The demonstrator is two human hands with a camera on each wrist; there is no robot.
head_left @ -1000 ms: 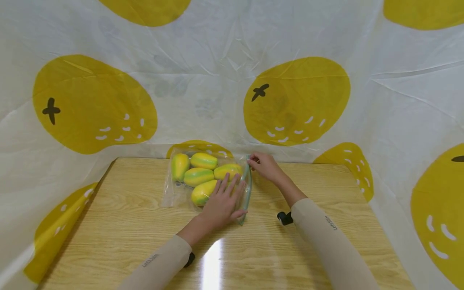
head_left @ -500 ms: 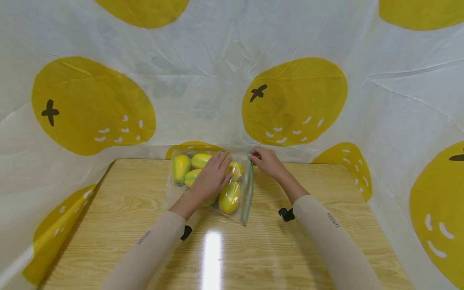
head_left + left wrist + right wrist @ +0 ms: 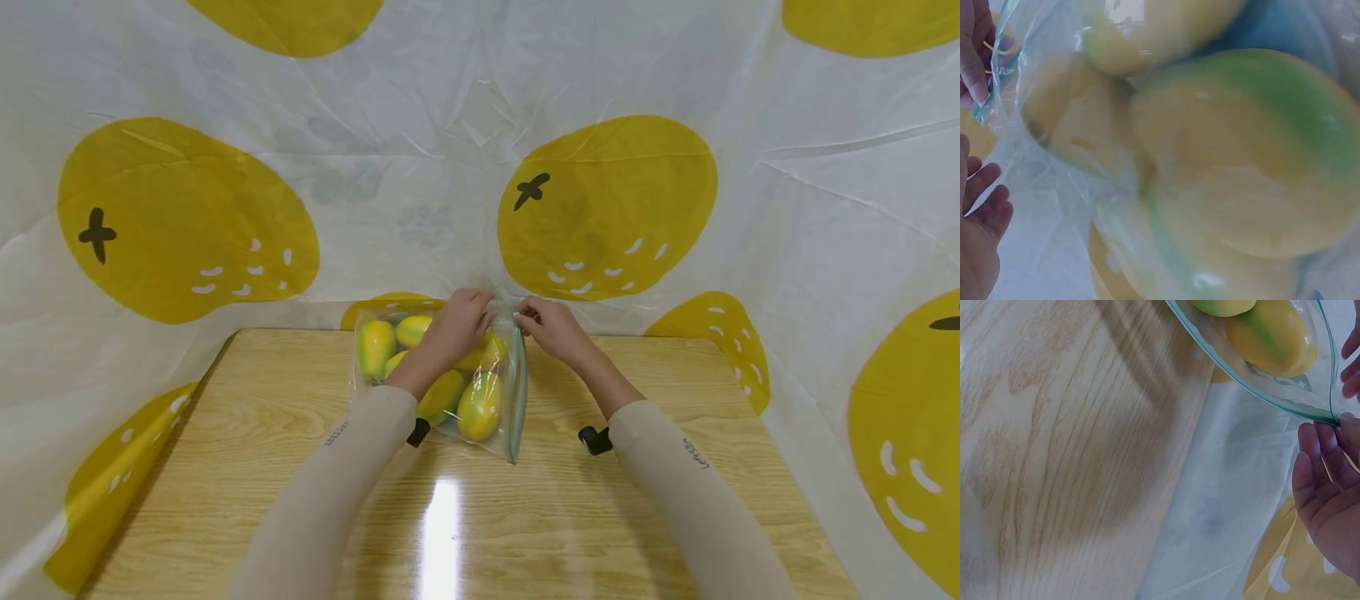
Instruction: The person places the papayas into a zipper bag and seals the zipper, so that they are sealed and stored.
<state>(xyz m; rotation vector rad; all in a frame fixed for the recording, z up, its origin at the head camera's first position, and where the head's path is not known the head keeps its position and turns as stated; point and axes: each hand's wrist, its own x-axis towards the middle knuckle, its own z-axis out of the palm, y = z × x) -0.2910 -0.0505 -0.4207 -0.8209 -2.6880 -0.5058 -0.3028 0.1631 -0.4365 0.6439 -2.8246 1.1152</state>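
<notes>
A clear zip bag (image 3: 487, 450) with a green zip strip (image 3: 518, 392) lies on the table, its mouth to the right. Several yellow-green, papaya-like fruits (image 3: 480, 408) are inside it. My right hand (image 3: 553, 332) pinches the far corner of the zip strip between thumb and fingers, as the right wrist view shows at the bag's edge (image 3: 1260, 397). Over the far side of the bag is my left hand (image 3: 459, 323), close to the right one. In the left wrist view its fingers (image 3: 985, 187) are loosely bent with nothing between them. My left forearm hides some of the fruits.
The wooden table (image 3: 675, 400) ends just behind the bag at a white cloth (image 3: 405, 200) printed with large yellow fruits. That cloth rises at the back and both sides. A bright light reflection (image 3: 440, 533) lies on the near tabletop.
My left hand has moved from the bag's near right part across the fruits to its far edge, beside the right hand. A fruit near the zip is uncovered. The right hand keeps its pinch.
</notes>
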